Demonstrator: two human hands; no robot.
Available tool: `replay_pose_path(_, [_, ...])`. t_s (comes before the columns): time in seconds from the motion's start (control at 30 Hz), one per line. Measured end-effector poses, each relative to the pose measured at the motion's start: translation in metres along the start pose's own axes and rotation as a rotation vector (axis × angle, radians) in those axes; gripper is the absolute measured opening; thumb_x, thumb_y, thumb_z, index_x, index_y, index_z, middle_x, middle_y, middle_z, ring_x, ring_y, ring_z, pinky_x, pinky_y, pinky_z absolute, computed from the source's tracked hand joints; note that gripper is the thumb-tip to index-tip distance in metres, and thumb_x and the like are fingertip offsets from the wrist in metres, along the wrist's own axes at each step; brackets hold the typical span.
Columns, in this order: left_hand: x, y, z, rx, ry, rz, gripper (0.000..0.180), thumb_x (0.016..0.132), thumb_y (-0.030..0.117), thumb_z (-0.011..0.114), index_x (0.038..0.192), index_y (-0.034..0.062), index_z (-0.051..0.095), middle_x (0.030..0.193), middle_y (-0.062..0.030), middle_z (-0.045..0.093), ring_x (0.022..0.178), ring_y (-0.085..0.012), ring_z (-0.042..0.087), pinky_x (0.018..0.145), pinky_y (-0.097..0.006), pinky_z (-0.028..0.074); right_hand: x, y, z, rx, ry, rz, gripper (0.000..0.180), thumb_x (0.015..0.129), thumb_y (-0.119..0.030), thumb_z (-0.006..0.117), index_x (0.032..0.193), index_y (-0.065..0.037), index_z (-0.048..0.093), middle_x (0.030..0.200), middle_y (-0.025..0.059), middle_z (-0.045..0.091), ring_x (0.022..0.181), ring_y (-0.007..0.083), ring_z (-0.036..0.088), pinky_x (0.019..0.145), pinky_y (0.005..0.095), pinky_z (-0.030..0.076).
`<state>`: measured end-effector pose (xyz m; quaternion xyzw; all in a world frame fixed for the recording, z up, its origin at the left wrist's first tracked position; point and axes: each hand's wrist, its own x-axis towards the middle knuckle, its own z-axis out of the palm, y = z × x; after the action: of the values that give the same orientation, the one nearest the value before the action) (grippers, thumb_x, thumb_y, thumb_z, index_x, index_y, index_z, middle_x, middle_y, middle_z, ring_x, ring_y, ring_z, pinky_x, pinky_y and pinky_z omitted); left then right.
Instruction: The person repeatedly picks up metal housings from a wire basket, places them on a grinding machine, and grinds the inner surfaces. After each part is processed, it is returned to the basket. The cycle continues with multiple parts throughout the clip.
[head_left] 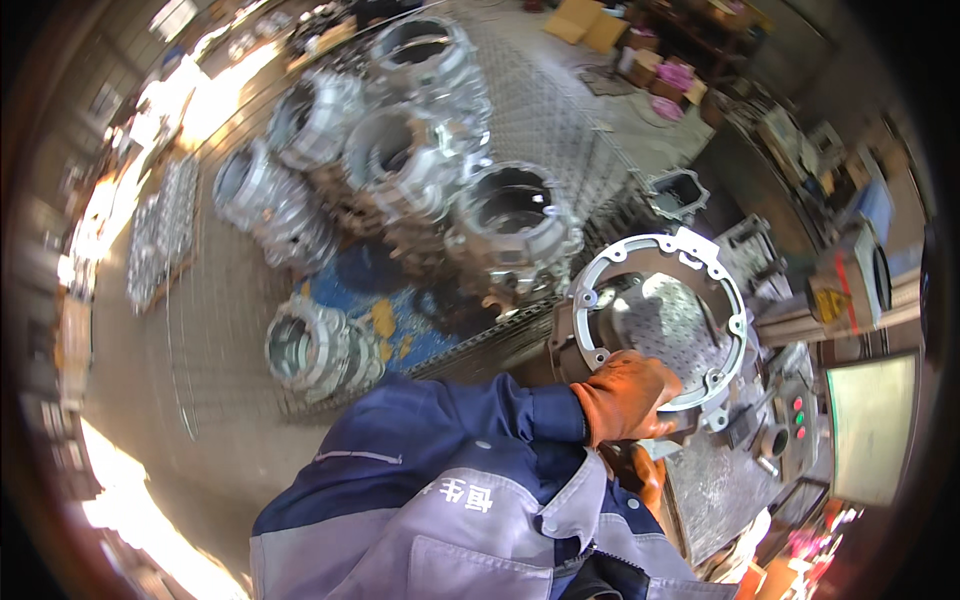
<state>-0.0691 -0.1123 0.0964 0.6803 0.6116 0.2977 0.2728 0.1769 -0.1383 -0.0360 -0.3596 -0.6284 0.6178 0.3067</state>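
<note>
A large cast-metal housing (735, 345) with a round opening and a pale flange with bolt holes stands on the metal bench in front of me. My left hand (622, 398), in an orange glove, is closed over the near-left part of its rim, fingers curled toward the opening. My right hand (648, 475), also orange-gloved, is lower down, close to the housing's near side. It is mostly hidden behind my left hand and jacket, so its fingers and anything in them do not show.
Several similar castings (390, 155) stand to the left, some on a blue surface (370, 285). A smaller frame-shaped casting (678, 193) lies beyond the housing. Right of the bench are a control box with coloured buttons (798, 415) and a pale panel (875, 428).
</note>
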Motion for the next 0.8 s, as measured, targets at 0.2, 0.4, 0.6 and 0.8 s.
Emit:
replay_pose_path(0.2, [-0.113,-0.046,-0.051,-0.227,0.416,-0.305,0.042,0.082,0.043,0.071,0.092,0.0023,0.067,0.081,-0.0211,0.068,0.08,-0.0426,0.066,0.073,-0.049,0.052,0.028,-0.029,0.06,-0.259,-0.191,-0.236,0.044,0.098,-0.019,0.056,0.136,0.002,0.047,0.132,0.0207,0.056,0.111,0.0346,0.062,0.094,0.0448,0.05])
replay_pose_path(0.4, [-0.265,-0.139,-0.079,-0.582,0.87,-0.739,0.04,0.092,0.038,0.066,0.096,-0.0023,0.064,0.082,-0.0181,0.068,0.074,-0.0323,0.064,0.071,-0.041,0.049,0.105,-0.087,0.26,0.459,-0.301,0.488,0.048,0.098,-0.035,0.056,0.133,-0.003,0.054,0.131,0.0133,0.059,0.117,0.027,0.059,0.101,0.0445,0.048])
replay_pose_path(0.6, [-0.445,-0.215,-0.094,-0.777,1.346,-0.994,0.045,0.093,0.04,0.066,0.111,-0.0008,0.062,0.099,-0.0185,0.069,0.089,-0.0297,0.066,0.079,-0.041,0.051,0.123,-0.091,0.506,0.003,-1.217,-0.158,0.065,0.097,-0.053,0.047,0.127,0.003,0.059,0.119,0.0137,0.062,0.11,0.0249,0.056,0.097,0.038,0.041])
replay_pose_path(0.8, [-0.679,-0.246,-0.177,0.979,1.351,-1.54,0.067,0.079,0.043,0.074,0.131,0.004,0.057,0.119,-0.0212,0.065,0.108,-0.0389,0.063,0.096,-0.046,0.049,0.061,-0.057,0.723,-0.497,-1.229,0.092,0.046,0.08,-0.028,0.071,0.112,0.004,0.064,0.087,0.013,0.069,0.078,0.024,0.067,0.071,0.0372,0.052])
